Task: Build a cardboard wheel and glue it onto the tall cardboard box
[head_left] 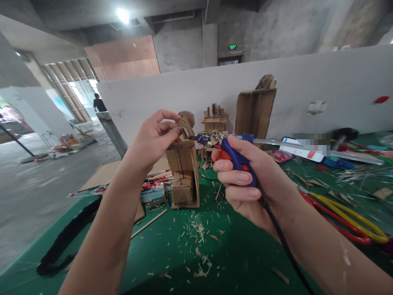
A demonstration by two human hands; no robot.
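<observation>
At the left edge, past the table (159,262), a black braided rope (66,237) lies along the near left corner, and far off a person (98,103) stands by a bright window. The left hand (153,137) is raised above the middle of the table and pinches a small cardboard piece (186,126) between thumb and fingertips, just over the top of a tall cardboard figure (183,174) that stands upright on the green mat. The figure's body looks built already, with flaps and a lower box in place; the small piece does not yet appear fixed, so the joining at the top seems to be what is left. To the right, the right hand (245,176) is clenched around a blue glue gun (235,157), its nozzle aimed left at the piece, very close to it; whether the tip touches or glue has come out cannot be made out. Red and yellow shears (344,219) lie near right. 1 item at far right is blurred.
</observation>
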